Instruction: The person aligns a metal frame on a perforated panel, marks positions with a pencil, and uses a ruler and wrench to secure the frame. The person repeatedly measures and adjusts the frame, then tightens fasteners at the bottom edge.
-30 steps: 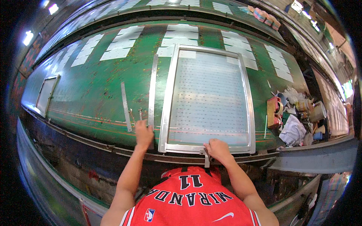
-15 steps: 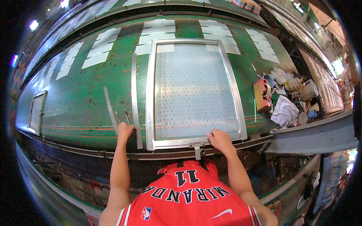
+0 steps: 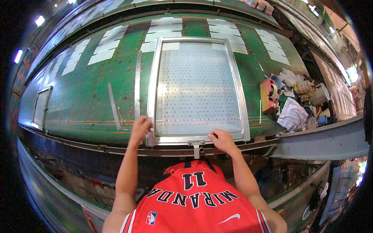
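A large screen-printing frame (image 3: 241, 105) with silver metal edges and a pale mesh dotted with small dark marks lies on the green table. My left hand (image 3: 141, 129) is closed beside its near left corner, slightly blurred; what the fingers hold, if anything, is hidden. On the frame's near edge my right hand (image 3: 222, 139) is closed, its fingers curled at the rim just right of a metal bracket (image 3: 196, 149). A long metal strip (image 3: 138, 83) runs along the frame's left side, its near end behind my left hand. Further left lie a shorter strip (image 3: 113, 103) and a small slim tool (image 3: 120, 115).
White cut pieces (image 3: 163, 29) lie in rows across the far side of the green table (image 3: 93, 85). A smaller frame (image 3: 41, 108) stands at the far left. On the right sit a red box (image 3: 267, 96), a crumpled white cloth (image 3: 291, 115) and several containers. A metal rail (image 3: 101, 148) borders the near edge.
My left hand has moved right, away from the small tool and shorter strip, to the frame's near left corner. My right hand stays at the near rim. The view has shifted slightly.
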The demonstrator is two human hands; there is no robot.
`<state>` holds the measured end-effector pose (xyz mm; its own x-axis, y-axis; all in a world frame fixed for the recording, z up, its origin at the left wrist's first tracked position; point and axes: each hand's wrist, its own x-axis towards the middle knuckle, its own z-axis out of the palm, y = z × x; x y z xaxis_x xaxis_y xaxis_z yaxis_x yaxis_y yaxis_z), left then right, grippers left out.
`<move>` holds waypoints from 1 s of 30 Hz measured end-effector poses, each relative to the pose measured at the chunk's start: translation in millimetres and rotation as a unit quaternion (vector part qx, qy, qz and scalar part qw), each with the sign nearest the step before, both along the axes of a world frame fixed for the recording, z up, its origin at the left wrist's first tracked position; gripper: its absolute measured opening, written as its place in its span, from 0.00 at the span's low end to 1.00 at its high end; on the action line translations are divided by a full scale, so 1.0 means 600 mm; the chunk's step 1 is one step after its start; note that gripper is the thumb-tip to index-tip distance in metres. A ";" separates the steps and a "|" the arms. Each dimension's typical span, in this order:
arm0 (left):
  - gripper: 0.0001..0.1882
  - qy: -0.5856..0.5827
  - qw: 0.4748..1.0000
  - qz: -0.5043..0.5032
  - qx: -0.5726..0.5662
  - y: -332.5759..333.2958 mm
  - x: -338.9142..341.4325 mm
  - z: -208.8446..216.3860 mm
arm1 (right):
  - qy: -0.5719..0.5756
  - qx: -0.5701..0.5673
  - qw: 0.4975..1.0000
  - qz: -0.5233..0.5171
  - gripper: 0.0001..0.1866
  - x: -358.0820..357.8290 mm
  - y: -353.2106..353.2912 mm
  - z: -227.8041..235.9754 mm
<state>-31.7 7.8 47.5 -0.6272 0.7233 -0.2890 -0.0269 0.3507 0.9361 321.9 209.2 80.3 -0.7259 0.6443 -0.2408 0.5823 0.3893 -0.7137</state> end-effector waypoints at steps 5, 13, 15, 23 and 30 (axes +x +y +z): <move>0.12 -0.101 0.971 -0.217 0.003 0.047 0.199 0.038 | 0.204 -0.221 0.952 -0.049 0.17 -0.059 -0.027 0.007; 0.10 -0.150 0.951 -0.266 0.042 0.058 0.269 0.058 | 0.256 -0.340 0.904 -0.035 0.15 -0.091 -0.009 0.021; 0.10 -0.171 0.946 -0.270 0.051 0.057 0.265 0.058 | 0.286 -0.386 0.875 -0.056 0.13 -0.091 -0.007 0.019; 0.14 -0.250 0.934 -0.241 0.080 0.057 0.261 0.076 | 0.365 -0.514 0.771 -0.085 0.17 -0.077 0.020 -0.003; 0.16 -0.247 0.937 -0.242 0.056 0.067 0.267 0.071 | 0.392 -0.568 0.719 -0.085 0.22 -0.064 0.032 -0.010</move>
